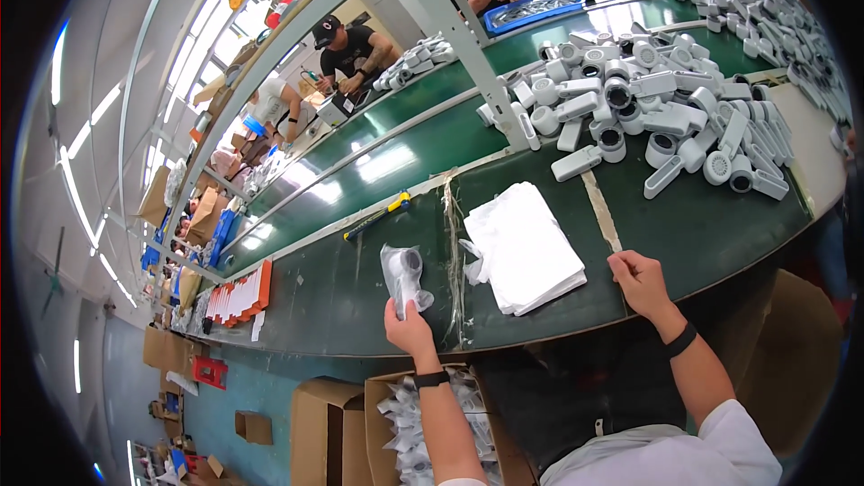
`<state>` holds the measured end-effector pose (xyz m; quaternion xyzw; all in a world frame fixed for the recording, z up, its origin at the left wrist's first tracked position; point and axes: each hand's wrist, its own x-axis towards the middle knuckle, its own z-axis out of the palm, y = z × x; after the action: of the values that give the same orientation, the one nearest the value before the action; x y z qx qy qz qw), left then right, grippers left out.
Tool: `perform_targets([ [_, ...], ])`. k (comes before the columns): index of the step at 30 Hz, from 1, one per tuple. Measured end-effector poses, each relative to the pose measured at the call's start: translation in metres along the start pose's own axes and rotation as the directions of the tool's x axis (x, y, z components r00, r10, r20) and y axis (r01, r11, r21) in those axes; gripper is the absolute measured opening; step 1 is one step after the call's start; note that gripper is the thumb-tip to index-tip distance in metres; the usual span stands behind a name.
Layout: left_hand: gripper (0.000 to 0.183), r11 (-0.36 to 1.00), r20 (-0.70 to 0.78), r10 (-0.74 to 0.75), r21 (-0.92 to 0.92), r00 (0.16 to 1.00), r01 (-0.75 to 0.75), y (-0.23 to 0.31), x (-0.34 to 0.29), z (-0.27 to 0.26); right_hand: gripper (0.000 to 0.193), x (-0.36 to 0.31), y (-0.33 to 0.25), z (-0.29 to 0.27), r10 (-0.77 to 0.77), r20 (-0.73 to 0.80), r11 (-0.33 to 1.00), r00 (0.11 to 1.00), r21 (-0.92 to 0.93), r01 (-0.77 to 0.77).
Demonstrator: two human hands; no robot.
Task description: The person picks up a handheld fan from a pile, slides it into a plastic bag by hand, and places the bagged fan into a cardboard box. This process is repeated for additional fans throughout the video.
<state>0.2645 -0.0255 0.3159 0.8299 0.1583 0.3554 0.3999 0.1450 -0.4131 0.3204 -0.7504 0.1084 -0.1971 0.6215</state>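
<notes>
My left hand [410, 331] is closed around the lower end of a clear plastic bag with a white round-headed plastic device [406, 272] inside. It holds this over the green bench, near the front edge. To its right lies a stack of white plastic bags [525, 250], slightly fanned out. My right hand [640, 283] is closed, its fingers curled, above the bench right of the stack. Whether anything is between those fingers is hidden. Beyond it rises a large heap of loose white devices [654, 85], each with a round head and a flat handle.
A yellow-and-black cutter-like tool [378, 215] lies behind the bagged device. Orange-and-white boxes [241, 293] stand at the left. Below the bench, a carton [378, 389] holds bagged devices. A metal post [472, 45] rises behind the bench. Several people work across the line, near a blue tray [535, 12].
</notes>
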Motion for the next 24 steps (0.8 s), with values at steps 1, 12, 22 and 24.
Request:
perform_targets([
  [1, 0.042, 0.999, -0.006, 0.049, 0.024, 0.999, -0.049, -0.005, 0.001, 0.002, 0.020, 0.000, 0.003, 0.000, 0.000, 0.009, 1.000, 1.000, 0.003, 0.000],
  [12, 0.049, 0.919, 0.310, -0.101, -0.335, 0.945, 0.208, 0.002, 0.007, -0.046, 0.018, 0.000, 0.004, -0.003, -0.035, 0.013, 0.999, 0.999, 0.021, 0.035],
  [22, 0.022, 0.942, 0.300, 0.012, -0.323, 0.954, 0.090, -0.039, 0.017, -0.009, 0.018, -0.002, 0.005, -0.001, -0.050, 0.004, 0.999, 0.999, 0.016, 0.050],
  [24, 0.017, 0.951, 0.195, 0.102, -0.306, 0.975, -0.038, -0.035, 0.013, -0.007, 0.018, -0.001, 0.003, -0.002, -0.058, 0.009, 0.998, 0.998, 0.005, 0.058],
])
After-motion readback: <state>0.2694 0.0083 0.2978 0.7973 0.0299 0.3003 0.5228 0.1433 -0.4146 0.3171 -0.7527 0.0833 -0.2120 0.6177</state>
